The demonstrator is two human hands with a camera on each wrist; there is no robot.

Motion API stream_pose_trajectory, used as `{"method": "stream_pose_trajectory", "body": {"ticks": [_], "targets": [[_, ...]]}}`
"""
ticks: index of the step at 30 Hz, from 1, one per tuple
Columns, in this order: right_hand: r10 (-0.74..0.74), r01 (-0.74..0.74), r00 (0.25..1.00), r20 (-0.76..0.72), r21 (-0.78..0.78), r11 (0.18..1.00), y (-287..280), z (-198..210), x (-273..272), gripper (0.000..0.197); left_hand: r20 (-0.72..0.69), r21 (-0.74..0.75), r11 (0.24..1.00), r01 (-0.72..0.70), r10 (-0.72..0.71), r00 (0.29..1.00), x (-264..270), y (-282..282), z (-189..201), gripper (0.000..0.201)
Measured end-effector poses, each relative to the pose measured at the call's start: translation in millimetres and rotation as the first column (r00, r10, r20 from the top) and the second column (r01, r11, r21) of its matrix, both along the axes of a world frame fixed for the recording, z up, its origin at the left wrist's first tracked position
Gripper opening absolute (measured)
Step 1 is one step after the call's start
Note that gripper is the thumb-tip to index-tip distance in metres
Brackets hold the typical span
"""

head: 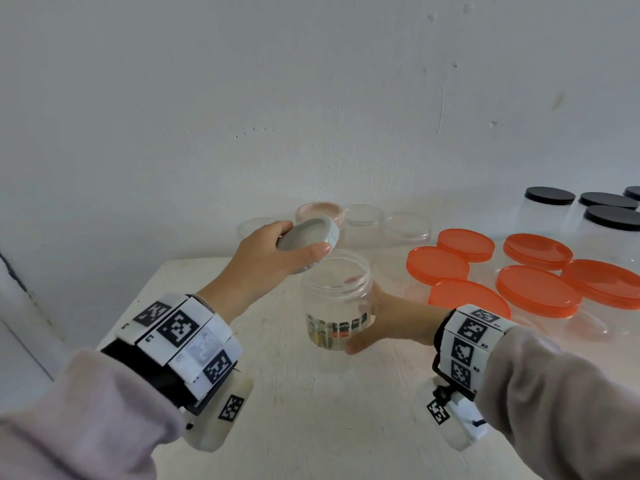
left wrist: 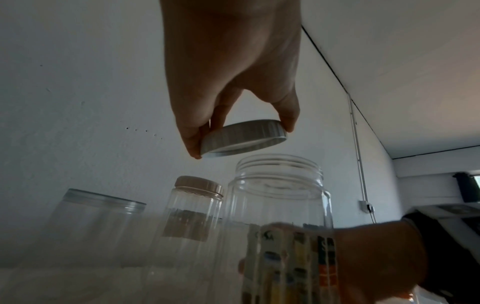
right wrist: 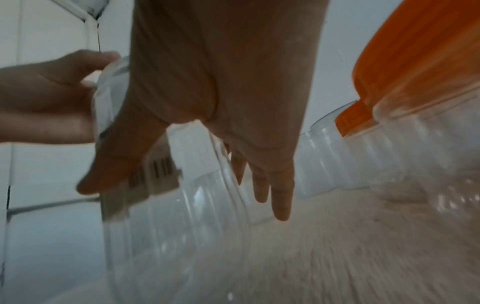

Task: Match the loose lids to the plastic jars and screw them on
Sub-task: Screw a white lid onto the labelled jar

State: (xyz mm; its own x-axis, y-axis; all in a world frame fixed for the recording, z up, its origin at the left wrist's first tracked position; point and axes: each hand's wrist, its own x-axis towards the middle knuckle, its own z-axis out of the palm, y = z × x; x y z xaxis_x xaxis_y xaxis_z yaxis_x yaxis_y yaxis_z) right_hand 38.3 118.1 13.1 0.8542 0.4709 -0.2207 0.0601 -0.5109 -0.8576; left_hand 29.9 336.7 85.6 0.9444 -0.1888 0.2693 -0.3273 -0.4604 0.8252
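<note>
A clear plastic jar point(head: 337, 299) with a printed label and an open threaded mouth stands mid-table, also in the left wrist view point(left wrist: 279, 205) and the right wrist view point(right wrist: 176, 216). My right hand point(head: 384, 320) grips its lower body from the right, thumb in front, fingers behind. My left hand point(head: 273, 251) pinches a grey-white ribbed lid point(head: 308, 237) by its rim. The lid point(left wrist: 244, 137) hangs tilted just above and left of the jar's mouth, not touching it.
Behind stand a jar with a pink lid point(head: 320, 211) and several open clear jars point(head: 365, 220). Several orange-lidded jars point(head: 536, 289) crowd the right side, with black-lidded jars point(head: 550, 202) at the far right. A white wall backs the table point(head: 311, 410).
</note>
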Motion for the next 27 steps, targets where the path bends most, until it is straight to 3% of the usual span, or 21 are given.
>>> {"method": "stream_pose_trajectory", "body": {"ticks": [3, 10, 17, 23, 27], "targets": [[-0.026, 0.022, 0.998, 0.056, 0.081, 0.997, -4.1, 16.2, -2.1, 0.102, 0.001, 0.025, 1.000, 0.013, -0.013, 1.000, -0.6, -4.5, -2.2, 0.031], [-0.083, 0.063, 0.982, 0.169, 0.120, 0.991, -2.9, 19.9, 0.0, 0.092, 0.014, 0.105, 0.990, 0.090, -0.092, 0.996, -2.4, -19.0, 1.9, 0.035], [-0.045, 0.020, 0.984, 0.170, 0.145, 0.989, -3.8, 17.6, 1.6, 0.093, 0.060, 0.368, 0.926, 0.082, -0.112, 0.992, 6.9, -28.5, -3.5, 0.089], [-0.040, 0.021, 0.988, 0.152, 0.126, 0.992, -3.9, 17.6, 1.7, 0.092, 0.050, 0.391, 0.918, 0.072, -0.100, 0.994, 6.7, -28.0, -9.0, 0.097], [-0.044, 0.037, 0.991, 0.124, 0.056, 0.998, -5.4, 25.1, -1.1, 0.101, 0.019, 0.298, 0.945, 0.132, -0.144, 0.989, 1.9, -25.9, -7.3, 0.101]]}}
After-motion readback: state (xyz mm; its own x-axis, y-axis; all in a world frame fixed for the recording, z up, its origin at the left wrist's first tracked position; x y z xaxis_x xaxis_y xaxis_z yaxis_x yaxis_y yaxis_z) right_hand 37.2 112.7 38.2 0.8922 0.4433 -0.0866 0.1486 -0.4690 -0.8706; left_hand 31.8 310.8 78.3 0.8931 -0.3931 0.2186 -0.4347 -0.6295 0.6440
